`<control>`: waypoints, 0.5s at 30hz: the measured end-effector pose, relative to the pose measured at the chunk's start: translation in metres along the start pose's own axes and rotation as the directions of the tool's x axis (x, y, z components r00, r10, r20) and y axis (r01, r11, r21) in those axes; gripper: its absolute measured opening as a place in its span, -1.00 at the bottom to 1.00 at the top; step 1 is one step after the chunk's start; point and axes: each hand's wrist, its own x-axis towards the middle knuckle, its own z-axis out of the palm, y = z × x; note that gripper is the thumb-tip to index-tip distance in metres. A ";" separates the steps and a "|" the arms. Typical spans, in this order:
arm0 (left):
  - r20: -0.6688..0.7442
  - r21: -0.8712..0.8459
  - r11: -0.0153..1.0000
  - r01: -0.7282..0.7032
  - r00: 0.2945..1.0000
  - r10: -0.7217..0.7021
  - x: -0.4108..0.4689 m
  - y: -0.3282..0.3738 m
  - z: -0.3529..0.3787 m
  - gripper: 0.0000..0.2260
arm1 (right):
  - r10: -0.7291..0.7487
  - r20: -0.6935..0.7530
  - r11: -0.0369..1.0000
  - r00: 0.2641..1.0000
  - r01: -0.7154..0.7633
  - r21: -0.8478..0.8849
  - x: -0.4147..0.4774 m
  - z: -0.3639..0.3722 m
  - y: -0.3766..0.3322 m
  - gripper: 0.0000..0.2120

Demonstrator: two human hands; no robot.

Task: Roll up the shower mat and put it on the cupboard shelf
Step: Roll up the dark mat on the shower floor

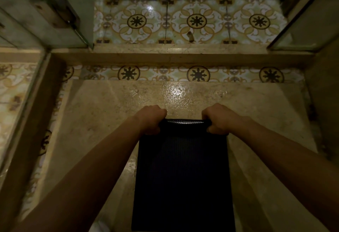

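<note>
A dark, finely ribbed shower mat [183,176] lies flat on the wet beige stone floor, running from the middle of the view to the bottom edge. Its far end is curled over into a short roll [184,122]. My left hand [151,120] grips the roll's left end. My right hand [219,119] grips the roll's right end. Both fists are closed around it, with the fingertips hidden underneath. No cupboard or shelf is in view.
A raised stone threshold [174,57] crosses the view beyond the mat, with patterned floor tiles [183,17] behind it. A glass door with a metal hinge [60,15] stands at the upper left. Another glass panel [302,30] stands at the upper right.
</note>
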 end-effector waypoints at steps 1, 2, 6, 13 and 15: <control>0.003 -0.001 1.000 0.000 1.000 0.000 0.000 -0.001 -0.001 -0.70 | -0.006 0.001 1.000 1.000 0.006 -0.003 0.001 -0.002 0.000 -0.75; 0.003 -0.002 1.000 -0.003 1.000 0.003 0.001 -0.001 -0.001 -0.70 | -0.016 0.002 1.000 1.000 0.016 -0.010 0.003 -0.004 0.001 -0.77; 0.017 -0.011 1.000 -0.017 1.000 0.017 0.007 -0.004 -0.003 -0.73 | -0.037 0.039 0.999 0.999 0.039 -0.037 0.012 -0.007 0.002 -0.82; -0.049 -0.027 0.999 -0.041 0.998 0.040 0.023 -0.017 -0.014 -0.74 | -0.052 -0.019 0.997 0.998 0.051 -0.051 0.023 -0.020 0.011 -0.86; -0.071 -0.037 0.998 -0.042 0.997 0.039 0.028 -0.021 -0.016 -0.75 | -0.047 -0.036 0.998 0.998 0.045 -0.051 0.027 -0.023 0.014 -0.84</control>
